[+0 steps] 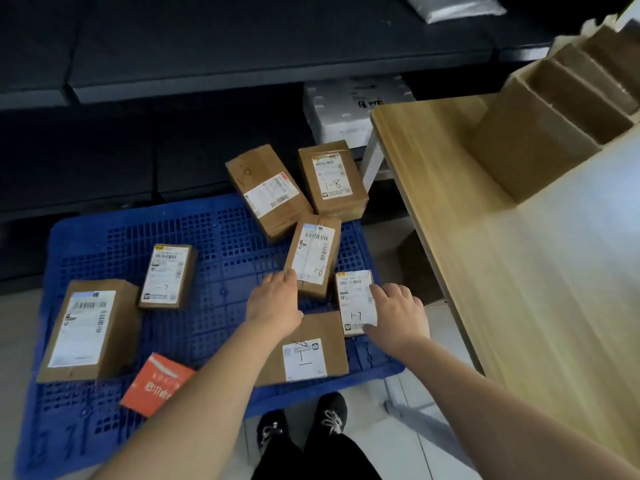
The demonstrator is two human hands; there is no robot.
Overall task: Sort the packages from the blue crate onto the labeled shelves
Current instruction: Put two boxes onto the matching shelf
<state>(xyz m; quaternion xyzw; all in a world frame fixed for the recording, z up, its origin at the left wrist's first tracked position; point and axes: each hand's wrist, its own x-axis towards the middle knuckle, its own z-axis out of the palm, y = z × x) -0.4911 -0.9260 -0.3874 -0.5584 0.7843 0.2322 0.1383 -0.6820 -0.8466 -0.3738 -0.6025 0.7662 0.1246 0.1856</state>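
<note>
Packages (88, 327): brown white-labelled cartons on blue crate (221, 237), bare grid at 10 o'clock. Right hand (398, 310) grips carton 1-7 (355, 299) at 3 o'clock edge; left hand (275, 299) touches carton 1-6 (313, 256), grip unclear.

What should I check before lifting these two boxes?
1. Right hand pinches the 1-7 box: ok.
2. Left hand grip on the 1-6 box: cannot tell, fingers hidden.
3. Both handwritten marks readable: ok.
4. Labels in view on the shelves: not ok, none visible.
5. 1-6 box apart from the 1-8 box: cannot tell, edges meet in view.
</note>
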